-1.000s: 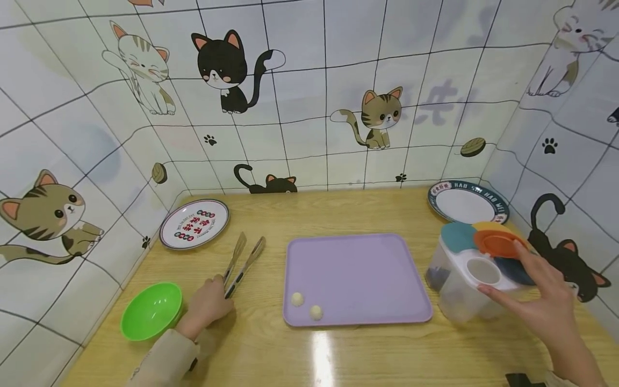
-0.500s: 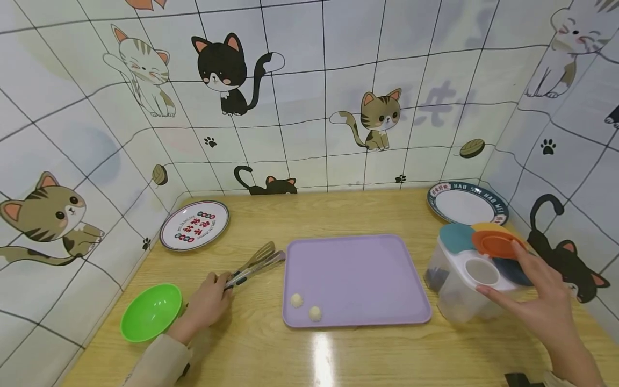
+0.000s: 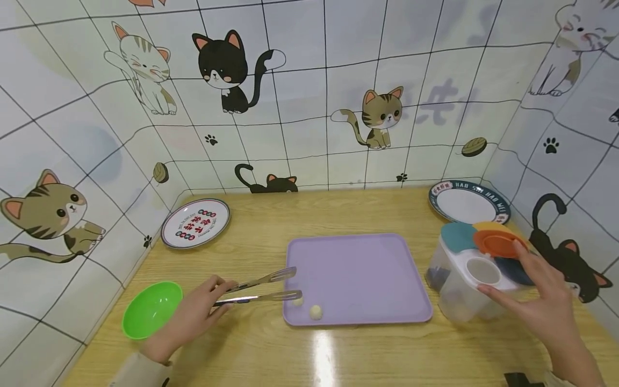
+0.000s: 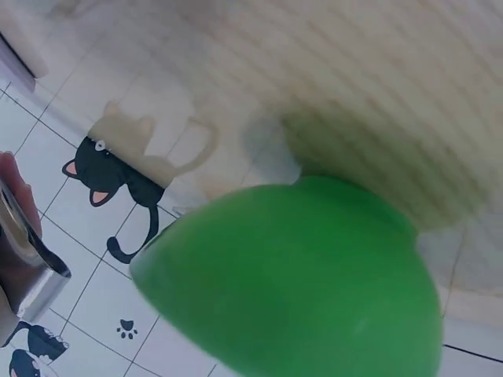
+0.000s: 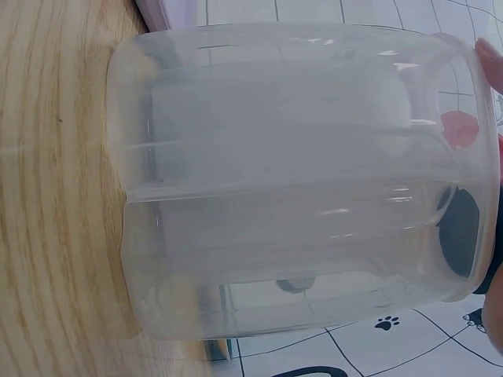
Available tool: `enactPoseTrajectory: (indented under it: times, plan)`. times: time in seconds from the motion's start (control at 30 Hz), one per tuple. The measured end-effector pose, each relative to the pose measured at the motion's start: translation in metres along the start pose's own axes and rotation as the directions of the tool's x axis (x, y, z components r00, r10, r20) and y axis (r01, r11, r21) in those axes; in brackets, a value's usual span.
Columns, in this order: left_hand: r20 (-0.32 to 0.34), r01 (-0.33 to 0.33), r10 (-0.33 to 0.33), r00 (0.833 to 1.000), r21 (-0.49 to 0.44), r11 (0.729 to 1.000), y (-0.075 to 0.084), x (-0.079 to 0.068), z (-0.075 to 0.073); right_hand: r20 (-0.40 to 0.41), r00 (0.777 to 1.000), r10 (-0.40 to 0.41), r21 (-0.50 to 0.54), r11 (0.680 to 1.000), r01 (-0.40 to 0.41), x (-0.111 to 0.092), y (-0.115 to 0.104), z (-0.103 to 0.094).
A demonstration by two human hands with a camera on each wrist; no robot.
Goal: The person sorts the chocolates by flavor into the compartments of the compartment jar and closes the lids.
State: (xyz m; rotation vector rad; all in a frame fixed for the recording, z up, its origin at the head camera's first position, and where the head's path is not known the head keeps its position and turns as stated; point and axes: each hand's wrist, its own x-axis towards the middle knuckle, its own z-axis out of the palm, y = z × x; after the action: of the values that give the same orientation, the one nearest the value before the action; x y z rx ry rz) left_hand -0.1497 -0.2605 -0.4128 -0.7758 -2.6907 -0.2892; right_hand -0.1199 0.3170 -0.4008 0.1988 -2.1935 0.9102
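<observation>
My left hand (image 3: 193,309) grips metal tongs (image 3: 256,298), their arms apart and pointing right. The tips reach over the lower left of the lilac tray (image 3: 358,279), and one overlaps a small white ball (image 3: 297,302). Beside it on the tray lies a second white ball (image 3: 316,312). A green bowl (image 3: 152,310) stands just left of this hand and fills much of the left wrist view. My right hand (image 3: 546,295) spreads over a clear divided container (image 3: 459,301). Its index fingertip touches the raised orange lid (image 3: 498,243); the thumb is at the front rim, below the round opening.
A white plate with red print (image 3: 195,223) lies at the back left. Behind the container is a dark-rimmed plate (image 3: 469,201). Cat-patterned walls (image 3: 300,129) close off the back and sides of the wooden table (image 3: 261,344).
The tongs have swung from pointing toward the back to pointing right, and their tips now reach over the tray. My left hand has turned with them. The right hand stays at the lid.
</observation>
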Motion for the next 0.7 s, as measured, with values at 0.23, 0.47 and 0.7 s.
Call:
enactPoseTrajectory:
  times: [0.23, 0.47, 0.7]
  plan:
    - [-0.019, -0.109, 0.111, 0.994, 0.064, 0.992, 0.001, 0.009, -0.007, -0.007, 1.000, 0.000, -0.016, 1.000, 0.000, 0.001, -0.004, 0.000]
    - [0.115, -0.094, 0.089, 0.989, 0.041, 0.995, 0.005, 0.017, -0.012, -0.011, 0.999, 0.037, -0.013, 0.999, -0.037, -0.011, 0.050, 0.008]
    - [0.159, -0.109, 0.104, 0.982, 0.026, 0.994, 0.011, 0.024, -0.018, -0.027, 0.999, -0.034, 0.008, 0.999, 0.034, -0.005, 0.022, 0.004]
